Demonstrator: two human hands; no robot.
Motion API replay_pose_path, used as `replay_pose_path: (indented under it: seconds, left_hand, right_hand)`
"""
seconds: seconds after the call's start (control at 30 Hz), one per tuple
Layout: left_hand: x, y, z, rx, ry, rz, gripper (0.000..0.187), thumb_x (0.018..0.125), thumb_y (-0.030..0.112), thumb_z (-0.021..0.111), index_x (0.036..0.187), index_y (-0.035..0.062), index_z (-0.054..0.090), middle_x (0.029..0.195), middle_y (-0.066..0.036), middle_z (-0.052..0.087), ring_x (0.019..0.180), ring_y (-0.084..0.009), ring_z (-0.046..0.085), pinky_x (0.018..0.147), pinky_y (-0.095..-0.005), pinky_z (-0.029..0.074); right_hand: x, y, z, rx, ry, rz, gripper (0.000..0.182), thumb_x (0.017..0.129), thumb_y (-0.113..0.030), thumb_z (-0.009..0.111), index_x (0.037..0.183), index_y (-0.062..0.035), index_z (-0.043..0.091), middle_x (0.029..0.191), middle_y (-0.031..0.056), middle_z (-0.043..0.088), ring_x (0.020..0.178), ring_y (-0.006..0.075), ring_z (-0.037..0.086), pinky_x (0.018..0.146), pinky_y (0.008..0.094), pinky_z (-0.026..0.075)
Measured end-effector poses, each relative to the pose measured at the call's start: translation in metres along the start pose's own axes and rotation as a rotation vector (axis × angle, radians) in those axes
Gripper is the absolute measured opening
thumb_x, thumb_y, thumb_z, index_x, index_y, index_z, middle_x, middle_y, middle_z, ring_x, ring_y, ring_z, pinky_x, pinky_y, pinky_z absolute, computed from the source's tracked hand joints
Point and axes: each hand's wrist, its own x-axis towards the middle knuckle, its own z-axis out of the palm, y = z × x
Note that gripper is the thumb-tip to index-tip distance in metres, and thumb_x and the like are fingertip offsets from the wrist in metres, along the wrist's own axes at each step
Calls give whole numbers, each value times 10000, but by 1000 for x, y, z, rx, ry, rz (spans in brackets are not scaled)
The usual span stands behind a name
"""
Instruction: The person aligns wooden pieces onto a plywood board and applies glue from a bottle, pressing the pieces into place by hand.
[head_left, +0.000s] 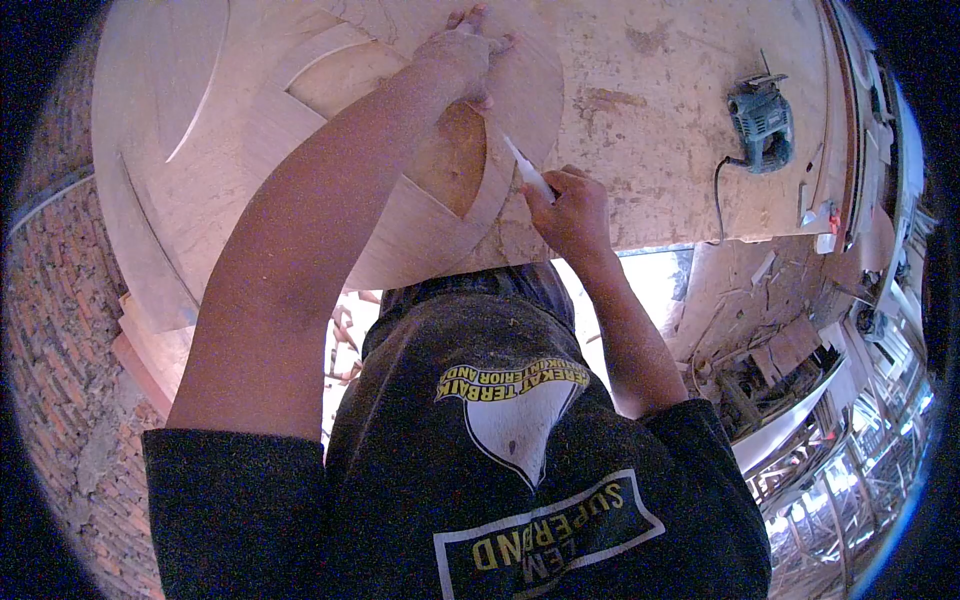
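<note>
My left hand (465, 55) lies on a large curved sheet of thin plywood (530, 80), fingers stretched out and spread. In my right hand (575, 205), closed fingers hold a slim white tool with a narrow pointed tip (530, 173); what kind of tool I cannot tell. Its tip points up and left, close over the sheet, below and to the right of my left hand. Beneath my left forearm, curved cut-outs in the sheet show a browner wood surface (458, 165). My left wrist and forearm cover part of these openings.
A blue-green jigsaw (765, 125) with a dark cord lies on the right of the worktable (650, 120). A brick wall (60, 300) runs along the left. Wood offcuts (790, 350) and scraps lie at lower right, beyond the table's near edge.
</note>
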Motion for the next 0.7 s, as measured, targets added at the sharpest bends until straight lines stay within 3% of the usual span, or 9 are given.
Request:
replay_pose_path:
  seconds: [0.03,0.17,0.27,0.6,0.7]
  left_hand:
    - [0,2,-1,-11,-19,-27,1166,668,302,964,1582,517,272,1742,-74,1,1580,-376,144,1226,-503,328]
    - [0,1,-1,-31,-7,-27,1168,664,302,965,1583,514,275,1741,-83,2,1578,-387,144,1219,-509,337]
    - [-1,1,0,-36,1,-42,1175,652,297,967,1583,508,282,1740,-92,1,1575,-393,156,1217,-510,341]
    - [-24,18,-35,-55,-78,-102,1158,652,329,958,1594,461,298,1731,-145,55,1562,-401,205,1220,-491,340]
    - [-7,-4,4,-67,126,-30,870,767,341,835,1552,329,461,1677,-310,91,1540,-441,252,1232,-422,314]
  right_hand:
    - [0,-1,-1,10,7,1,236,813,-225,790,872,2,771,744,165,654,661,329,661,618,428,515]
    - [-2,1,-1,21,-22,39,255,812,-275,756,840,-21,757,822,215,679,758,415,679,699,496,550]
    - [-4,4,-1,-22,16,-37,233,816,-222,789,852,7,764,718,172,640,642,330,650,601,429,503]
    - [-13,6,-3,16,29,13,232,817,-220,787,847,9,760,737,184,650,669,346,662,627,436,514]
    - [-15,2,-7,25,24,40,232,817,-219,783,837,11,755,747,188,654,685,350,668,636,439,518]
